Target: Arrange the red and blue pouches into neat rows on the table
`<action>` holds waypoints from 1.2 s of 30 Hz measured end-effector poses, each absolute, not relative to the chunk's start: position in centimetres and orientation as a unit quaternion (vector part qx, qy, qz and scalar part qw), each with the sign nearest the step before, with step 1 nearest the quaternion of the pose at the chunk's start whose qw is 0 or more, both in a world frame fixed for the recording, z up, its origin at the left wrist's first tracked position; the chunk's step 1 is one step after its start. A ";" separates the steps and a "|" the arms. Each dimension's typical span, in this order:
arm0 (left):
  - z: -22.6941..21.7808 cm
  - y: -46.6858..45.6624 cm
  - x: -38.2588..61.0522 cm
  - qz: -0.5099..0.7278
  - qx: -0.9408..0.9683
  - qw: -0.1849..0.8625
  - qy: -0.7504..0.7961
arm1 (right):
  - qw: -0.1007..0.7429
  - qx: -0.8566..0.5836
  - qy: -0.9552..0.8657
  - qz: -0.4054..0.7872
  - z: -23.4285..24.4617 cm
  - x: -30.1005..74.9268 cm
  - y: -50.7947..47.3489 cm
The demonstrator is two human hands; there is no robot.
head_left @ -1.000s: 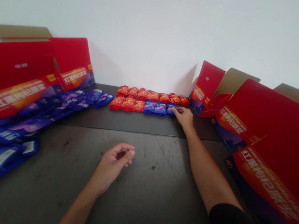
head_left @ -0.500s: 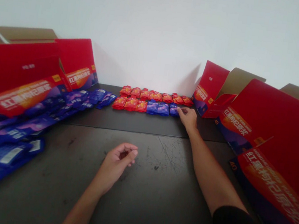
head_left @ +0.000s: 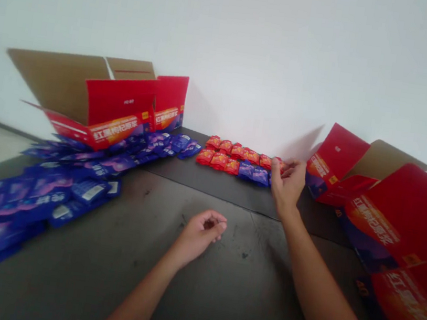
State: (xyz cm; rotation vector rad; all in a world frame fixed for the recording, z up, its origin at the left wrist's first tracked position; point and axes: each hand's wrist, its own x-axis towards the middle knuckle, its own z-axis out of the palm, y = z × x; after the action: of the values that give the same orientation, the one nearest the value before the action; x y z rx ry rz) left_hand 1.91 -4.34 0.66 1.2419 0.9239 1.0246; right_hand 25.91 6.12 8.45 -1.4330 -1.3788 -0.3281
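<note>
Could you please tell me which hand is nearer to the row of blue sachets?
Right: the right hand is beside the blue sachets, at their right end; the left hand is farther off.

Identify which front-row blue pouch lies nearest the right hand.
The rightmost blue pouch, partly hidden by the right hand; the others lie further left, uncovered.

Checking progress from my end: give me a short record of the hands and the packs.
Left hand: loosely curled, above the dark table top
Right hand: raised, fingers spread, at the right end of the rows
Front row: red foil sachets, then blue foil sachets
Back row: red sachets
Left side: loose heap of blue sachets
Around: open red cardboard cartons
</note>
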 end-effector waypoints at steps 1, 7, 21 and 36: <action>0.6 -4.3 2.0 0.445 0.535 0.600 0.394 | 0.524 -0.576 -0.620 -0.096 9.5 23.4 5.2; 0.3 -4.2 2.3 0.483 0.528 0.578 0.393 | 0.297 -0.385 -0.855 0.182 12.2 6.8 0.8; -1.4 -2.8 3.6 0.496 0.433 0.638 0.401 | 0.189 -0.316 -0.922 0.117 4.4 -10.0 5.0; -1.4 -3.1 3.5 0.488 0.467 0.615 0.406 | 0.134 -0.327 -0.933 0.064 7.1 -9.1 2.6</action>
State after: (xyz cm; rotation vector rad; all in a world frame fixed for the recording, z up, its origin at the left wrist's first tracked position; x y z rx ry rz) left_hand 3.53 -3.13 -1.44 1.0767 0.9354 1.1237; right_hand -9.07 2.62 7.13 -0.9470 -2.7055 0.1854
